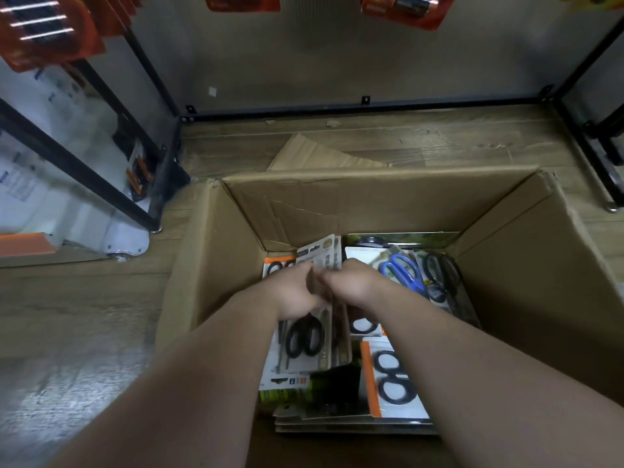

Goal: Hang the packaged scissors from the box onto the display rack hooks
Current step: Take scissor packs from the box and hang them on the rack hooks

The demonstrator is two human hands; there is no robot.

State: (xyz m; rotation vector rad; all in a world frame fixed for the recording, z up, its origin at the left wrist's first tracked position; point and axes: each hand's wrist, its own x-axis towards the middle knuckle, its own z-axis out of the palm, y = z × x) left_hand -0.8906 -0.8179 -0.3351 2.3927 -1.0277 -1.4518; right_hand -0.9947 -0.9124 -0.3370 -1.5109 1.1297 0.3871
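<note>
An open cardboard box [506, 298] stands on the floor below me, holding several packaged scissors. Both my hands reach into it and meet over a small stack of carded black-handled scissors packs [305, 339]. My left hand [295, 293] grips the stack's left side and my right hand [354, 285] grips its right side, fingers curled over the top edges. A blue-handled pair [403, 270] lies at the box's back right. An orange-edged pack with black handles [391, 380] lies at the front right.
The black frame of the display rack [337, 108] runs along the floor behind the box, with a beige back panel above. Orange packaged goods [44, 32] hang at the upper left and top. A second rack with white boxes stands at the left.
</note>
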